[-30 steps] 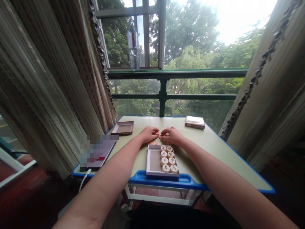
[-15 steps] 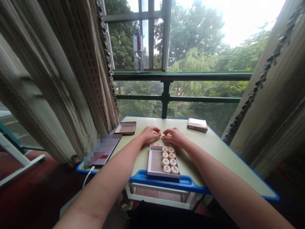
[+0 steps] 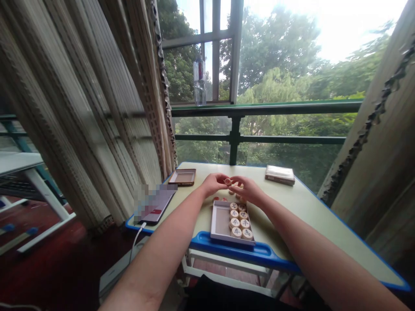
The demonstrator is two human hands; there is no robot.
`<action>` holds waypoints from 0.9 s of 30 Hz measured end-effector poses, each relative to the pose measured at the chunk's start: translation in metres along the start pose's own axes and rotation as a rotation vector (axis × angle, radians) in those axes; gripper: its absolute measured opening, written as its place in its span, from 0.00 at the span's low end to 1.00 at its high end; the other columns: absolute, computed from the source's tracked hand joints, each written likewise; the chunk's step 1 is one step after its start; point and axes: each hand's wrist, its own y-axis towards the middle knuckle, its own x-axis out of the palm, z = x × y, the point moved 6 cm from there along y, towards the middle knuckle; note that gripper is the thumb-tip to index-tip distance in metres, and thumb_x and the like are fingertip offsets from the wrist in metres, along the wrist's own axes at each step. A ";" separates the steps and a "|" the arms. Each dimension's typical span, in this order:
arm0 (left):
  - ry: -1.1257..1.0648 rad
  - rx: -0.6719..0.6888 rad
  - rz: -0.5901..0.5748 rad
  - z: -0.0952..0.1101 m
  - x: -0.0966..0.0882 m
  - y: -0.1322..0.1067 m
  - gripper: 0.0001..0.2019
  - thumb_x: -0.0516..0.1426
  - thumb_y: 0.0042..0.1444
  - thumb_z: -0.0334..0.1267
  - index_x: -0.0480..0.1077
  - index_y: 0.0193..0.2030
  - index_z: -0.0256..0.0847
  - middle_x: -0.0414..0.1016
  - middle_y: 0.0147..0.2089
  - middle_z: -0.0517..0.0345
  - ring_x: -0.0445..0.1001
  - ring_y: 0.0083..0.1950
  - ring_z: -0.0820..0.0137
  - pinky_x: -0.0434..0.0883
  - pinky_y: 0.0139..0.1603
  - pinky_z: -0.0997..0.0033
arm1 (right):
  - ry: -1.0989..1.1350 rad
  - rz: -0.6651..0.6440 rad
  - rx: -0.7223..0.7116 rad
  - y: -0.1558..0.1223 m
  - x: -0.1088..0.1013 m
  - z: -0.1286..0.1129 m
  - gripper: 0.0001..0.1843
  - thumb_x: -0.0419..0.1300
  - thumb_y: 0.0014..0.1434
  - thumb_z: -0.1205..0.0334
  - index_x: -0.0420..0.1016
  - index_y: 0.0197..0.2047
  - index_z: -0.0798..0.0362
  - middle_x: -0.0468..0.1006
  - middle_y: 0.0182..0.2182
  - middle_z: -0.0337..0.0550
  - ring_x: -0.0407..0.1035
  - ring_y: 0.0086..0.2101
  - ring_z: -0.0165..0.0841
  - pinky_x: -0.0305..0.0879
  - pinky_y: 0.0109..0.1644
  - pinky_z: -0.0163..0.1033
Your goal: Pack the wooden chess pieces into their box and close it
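While a white desk (image 3: 19, 163) stands at far left, a striped curtain (image 3: 97, 95) hangs beside it. Next, a cable (image 3: 136, 242) plugs into the near side of a flat device (image 3: 164, 205), partly pixelated, on the left of the table (image 3: 292, 196). Shallow tray (image 3: 182, 177) lies just beyond, open side up. Bottle (image 3: 199, 82) stands upright at the rail (image 3: 275, 108). Left hand (image 3: 214, 183) is at the table's middle, thumb and fingers pinching a round piece (image 3: 228, 182). This piece sits between both hands, beyond the box (image 3: 220, 218); whether lifted clear of the table, cannot tell. Two red-marked pieces (image 3: 224, 199) lie just past the box's far edge. Box rests at the table's near edge, dark-marked pieces (image 3: 236, 233) in two columns of four along its right. Right hand (image 3: 248, 188) comes in opposite, fingers bent, tips at the same piece; touching or gripping, cannot tell. Loose pieces (image 3: 240, 196) lie under it, partly hidden. Case (image 3: 280, 174) lies flat toward the far right corner, well apart from the hands. Second curtain (image 3: 382, 151) hangs at far right.
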 end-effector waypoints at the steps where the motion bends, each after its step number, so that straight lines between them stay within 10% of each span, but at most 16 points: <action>1: -0.005 0.002 -0.011 0.001 0.002 -0.001 0.19 0.65 0.35 0.29 0.71 0.38 0.30 0.76 0.34 0.50 0.74 0.36 0.69 0.70 0.44 0.64 | 0.021 0.008 -0.005 0.000 -0.001 -0.001 0.14 0.58 0.51 0.58 0.73 0.42 0.52 0.78 0.36 0.42 0.69 0.32 0.32 0.64 0.35 0.35; 14: 0.111 -0.057 0.125 -0.013 -0.012 0.001 0.17 0.65 0.34 0.28 0.73 0.36 0.30 0.77 0.34 0.49 0.74 0.36 0.69 0.70 0.44 0.64 | -0.210 0.011 0.125 -0.001 -0.011 0.019 0.15 0.55 0.52 0.50 0.77 0.31 0.52 0.78 0.31 0.45 0.69 0.32 0.35 0.60 0.33 0.36; 27: 0.654 0.030 0.221 -0.010 -0.027 0.001 0.12 0.60 0.42 0.37 0.74 0.36 0.35 0.77 0.37 0.51 0.73 0.36 0.69 0.70 0.40 0.69 | -0.275 -0.103 -0.057 0.001 0.015 0.014 0.15 0.56 0.52 0.50 0.78 0.38 0.48 0.75 0.34 0.45 0.65 0.35 0.34 0.55 0.45 0.40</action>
